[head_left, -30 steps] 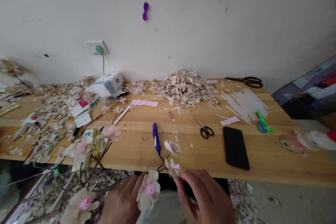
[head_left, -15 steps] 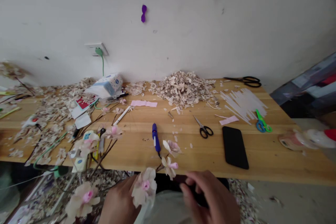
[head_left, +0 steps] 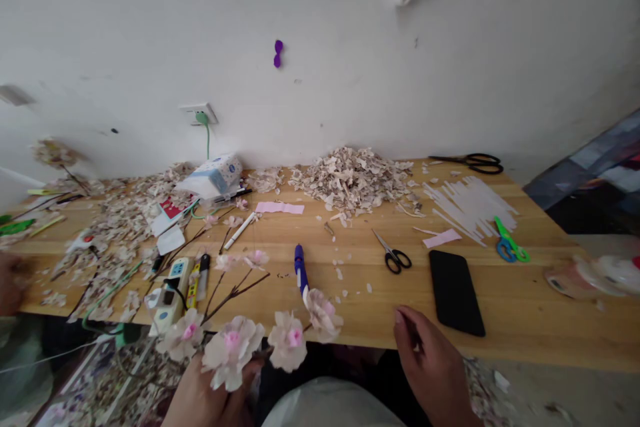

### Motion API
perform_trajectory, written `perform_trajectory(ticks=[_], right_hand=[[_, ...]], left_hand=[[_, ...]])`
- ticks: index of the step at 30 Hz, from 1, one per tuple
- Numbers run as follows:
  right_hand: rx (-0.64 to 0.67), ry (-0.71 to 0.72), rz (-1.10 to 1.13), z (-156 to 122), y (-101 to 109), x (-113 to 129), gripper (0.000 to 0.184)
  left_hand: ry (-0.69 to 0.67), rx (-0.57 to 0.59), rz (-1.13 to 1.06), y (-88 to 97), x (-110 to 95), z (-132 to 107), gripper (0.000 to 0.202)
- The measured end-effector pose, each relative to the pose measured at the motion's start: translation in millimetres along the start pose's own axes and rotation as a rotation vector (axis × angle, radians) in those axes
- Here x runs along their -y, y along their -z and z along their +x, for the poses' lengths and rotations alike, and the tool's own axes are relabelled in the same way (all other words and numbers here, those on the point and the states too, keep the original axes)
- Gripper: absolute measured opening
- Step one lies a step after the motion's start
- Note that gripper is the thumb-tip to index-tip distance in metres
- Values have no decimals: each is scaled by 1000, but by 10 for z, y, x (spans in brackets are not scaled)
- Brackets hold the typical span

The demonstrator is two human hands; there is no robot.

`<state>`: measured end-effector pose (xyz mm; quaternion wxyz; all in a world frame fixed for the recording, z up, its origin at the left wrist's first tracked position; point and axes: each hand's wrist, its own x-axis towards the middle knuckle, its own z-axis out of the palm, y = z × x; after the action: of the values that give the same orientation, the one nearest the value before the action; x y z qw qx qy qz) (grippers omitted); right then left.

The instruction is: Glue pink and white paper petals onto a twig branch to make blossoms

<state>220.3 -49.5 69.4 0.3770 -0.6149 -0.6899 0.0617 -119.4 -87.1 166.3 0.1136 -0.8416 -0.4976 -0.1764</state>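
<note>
My left hand (head_left: 207, 395) is at the bottom edge, closed round the stem of a dark twig branch with cream paper flowers with pink centres (head_left: 287, 341). The blooms hang over the front edge of the wooden table (head_left: 525, 313). My right hand (head_left: 433, 367) rests by that front edge, away from the flowers, with fingers loosely apart and nothing in it. It lies just in front of a black phone (head_left: 455, 292). A blue glue pen (head_left: 299, 265) lies behind the flowers.
Small black scissors (head_left: 395, 256), green-blue scissors (head_left: 509, 244) and large black scissors (head_left: 473, 161) lie on the right half. A petal pile (head_left: 350, 177), white strips (head_left: 470, 203), a tissue pack (head_left: 215, 173) and a power strip (head_left: 169, 290) are there too. Another person's hand (head_left: 7, 283) shows at the left edge.
My right hand let go of the small flower and moved right to the table edge. My left hand swung the branch left and lower. The camera tilted up a little.
</note>
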Motion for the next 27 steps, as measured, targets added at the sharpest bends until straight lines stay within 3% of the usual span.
perform_trajectory(ticks=[6,12,15,19,22,27], right_hand=[[44,69,-34,-135,-403,-421,35],[71,142,-17,-269,-584,-622,34],[89,178,-5,-340,-639,-661,37],[107,195,-8,-416,-660,-675,48],[135,200,-4,-480,-624,-660,48],[148,194,59,-699,-531,-498,45]], left_hand=[[71,-58,29,45,47,-236,39],[112,-67,45,79,134,-399,28],[82,-134,159,68,260,-419,29],[-30,-211,349,-65,430,-192,28],[-109,-125,371,-229,530,56,23],[146,34,394,-554,741,407,30]])
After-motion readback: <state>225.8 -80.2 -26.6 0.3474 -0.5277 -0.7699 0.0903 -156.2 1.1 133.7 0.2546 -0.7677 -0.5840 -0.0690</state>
